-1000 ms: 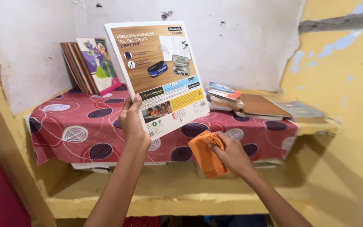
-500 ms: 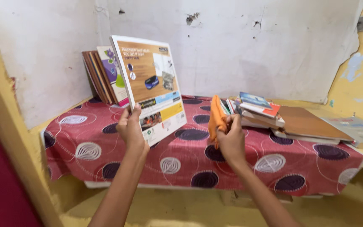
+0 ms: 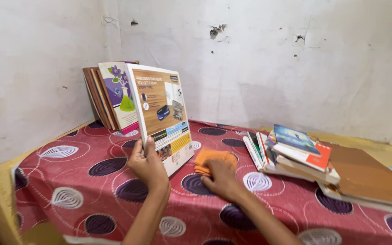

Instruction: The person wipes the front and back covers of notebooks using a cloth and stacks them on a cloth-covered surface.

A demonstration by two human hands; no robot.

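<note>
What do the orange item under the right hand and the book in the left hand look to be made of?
Orange cloth: soft woven fabric, matte, folded and creased under the right hand. Notebook in the left hand: paper with a card cover, probably laminated, since it stays stiff and shows a slight sheen.

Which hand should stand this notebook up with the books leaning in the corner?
Probably the left. The left hand already grips the notebook upright, close to the leaning books. The right hand is pressed on the orange cloth, farther from them.
</note>
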